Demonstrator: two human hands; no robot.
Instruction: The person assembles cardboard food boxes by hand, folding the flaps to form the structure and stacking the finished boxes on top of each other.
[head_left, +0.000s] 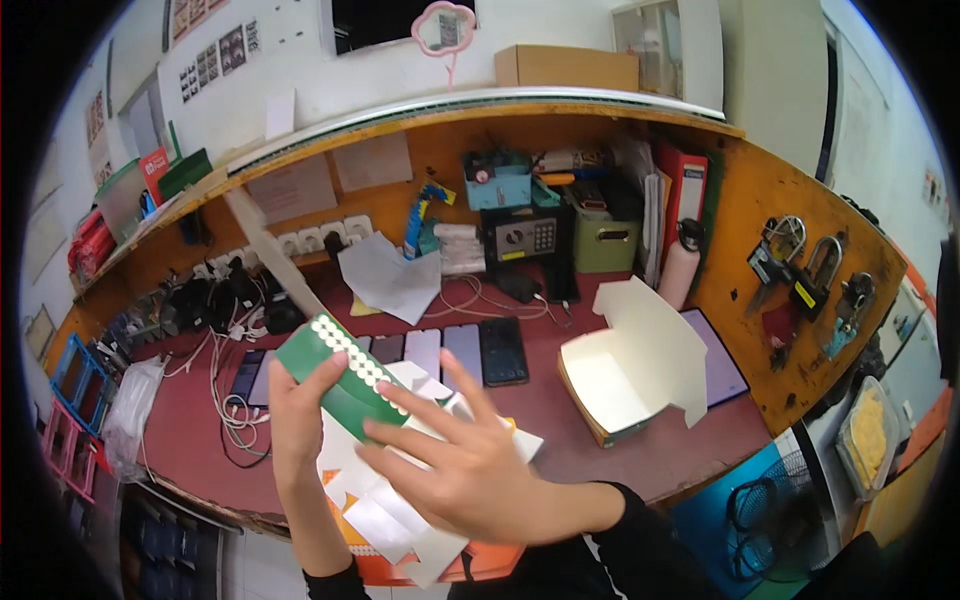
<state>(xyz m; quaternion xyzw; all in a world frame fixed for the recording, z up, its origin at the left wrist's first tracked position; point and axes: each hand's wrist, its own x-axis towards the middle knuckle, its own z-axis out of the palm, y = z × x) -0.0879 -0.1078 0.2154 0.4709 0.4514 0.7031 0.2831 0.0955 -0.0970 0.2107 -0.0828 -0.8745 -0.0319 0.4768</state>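
Observation:
My left hand [300,412] grips a partly folded cardboard box [352,402] by its left side, thumb lying on top. The panel facing up is green with a row of white dots, and white flaps hang loose below it. My right hand [475,465] is over the panel's right end with fingers spread, slightly blurred. Its fingertips are at the green surface; whether they press on it I cannot tell. An orange patterned piece [362,530] shows beneath the flaps, near my lap. To the right, an assembled white-lined box [610,385] stands on the desk, lid raised.
Several phones [503,350] lie behind my hands, and a tablet [715,355] is behind the open box. White cables [235,400] tangle at left. A small safe [520,238], a green bin [603,245] and a pink bottle [681,265] line the back. Padlocks [818,280] hang at right.

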